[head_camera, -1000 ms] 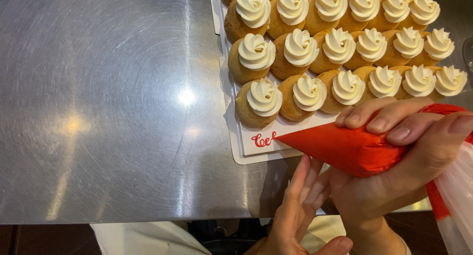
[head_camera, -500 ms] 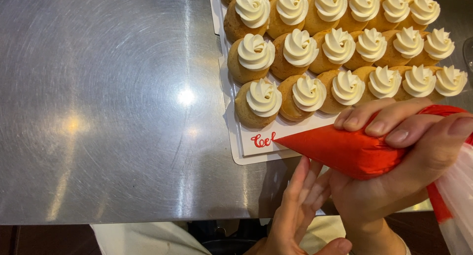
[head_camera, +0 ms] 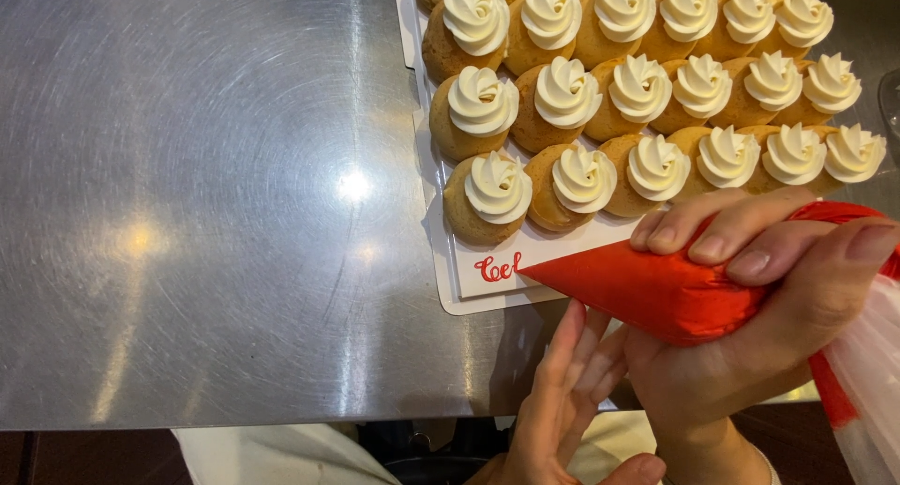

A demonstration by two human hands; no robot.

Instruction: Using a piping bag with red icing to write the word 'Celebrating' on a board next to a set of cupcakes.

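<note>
light: bright, from overhead | glare: hot spots on my steel desk (head_camera: 187, 213) | shadows: soft below my hands (head_camera: 712, 335) | focus: sharp, no blur

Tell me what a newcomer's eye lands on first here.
The bright red cone-shaped piping bag gripped in the right hand at lower right. Behind it, rows of golden round pastries topped with white cream swirls fill a white rectangular tray on the steel table.

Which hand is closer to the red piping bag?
Right. The right hand grips the red piping bag, fingers wrapped over it. The left hand sits just below the bag's tip, open, apparently not touching it.
</note>
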